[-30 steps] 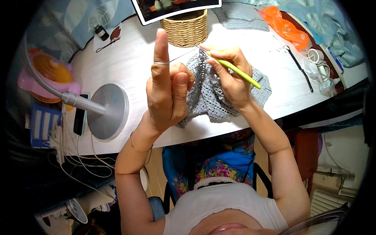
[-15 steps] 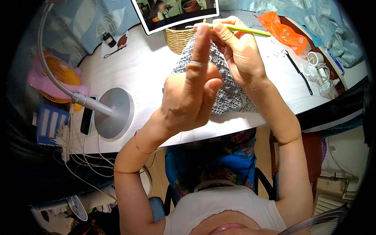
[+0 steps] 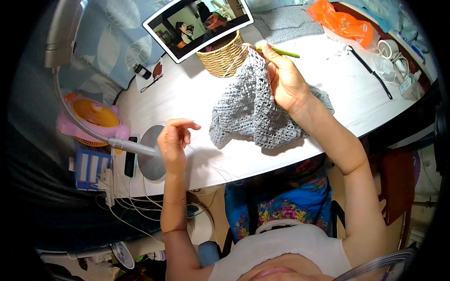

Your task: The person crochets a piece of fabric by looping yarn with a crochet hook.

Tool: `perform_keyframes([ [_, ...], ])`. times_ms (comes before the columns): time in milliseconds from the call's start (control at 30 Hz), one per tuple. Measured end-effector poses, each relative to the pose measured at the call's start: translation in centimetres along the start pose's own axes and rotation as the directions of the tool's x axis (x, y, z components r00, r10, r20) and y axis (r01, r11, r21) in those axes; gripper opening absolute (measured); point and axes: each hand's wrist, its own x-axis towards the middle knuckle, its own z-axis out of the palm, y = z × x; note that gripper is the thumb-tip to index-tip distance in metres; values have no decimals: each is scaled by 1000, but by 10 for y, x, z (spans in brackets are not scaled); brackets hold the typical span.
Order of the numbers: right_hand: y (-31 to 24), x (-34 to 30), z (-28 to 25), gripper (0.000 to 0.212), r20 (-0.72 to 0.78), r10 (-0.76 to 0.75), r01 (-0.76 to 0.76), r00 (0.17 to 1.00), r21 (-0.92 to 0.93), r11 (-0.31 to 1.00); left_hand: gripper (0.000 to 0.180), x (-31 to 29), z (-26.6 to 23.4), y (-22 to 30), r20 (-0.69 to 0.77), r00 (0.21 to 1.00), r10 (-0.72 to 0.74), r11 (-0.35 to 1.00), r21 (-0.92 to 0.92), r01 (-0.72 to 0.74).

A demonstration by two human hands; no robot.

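My right hand (image 3: 287, 79) is closed on a green-handled crochet hook (image 3: 291, 55) and the top of a grey crocheted piece (image 3: 260, 110). The fabric hangs from my fingers down to the white table and spreads under my right wrist. The hook's tip is hard to make out beside the fabric's top edge. Off to the left, my left hand (image 3: 174, 138) hovers by the lamp base, its fingers loosely bent and apart, with nothing visible in it. A wicker basket (image 3: 220, 58) stands just beyond the fabric.
A tablet (image 3: 197, 28) playing a video leans over the basket. A folded grey knit (image 3: 288, 25) and an orange plastic bag (image 3: 340, 23) lie at the back right. A desk lamp base (image 3: 152, 164), phone (image 3: 131, 157) and pink fan (image 3: 93, 117) stand left. Cables trail off the left edge.
My left hand has come away from the hook and fabric and moved left and down. My right hand keeps hold of the hook and fabric. The view has shifted and tilted.
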Motion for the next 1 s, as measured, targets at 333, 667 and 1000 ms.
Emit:
perform_keyframes([
  [333, -3, -7, 2, 15, 74, -253, 262, 965, -178, 949, 37, 4, -44, 4, 125, 981, -149, 702, -685, 194],
  [667, 9, -22, 12, 14, 384, -539, 657, 750, -533, 534, 33, 71, 68, 24, 168, 975, 144, 984, 84, -160],
  [1000, 14, -23, 4, 13, 484, -561, 721, 671, -603, 341, 15, 65, 91, 9, 90, 946, 312, 950, -21, -312],
])
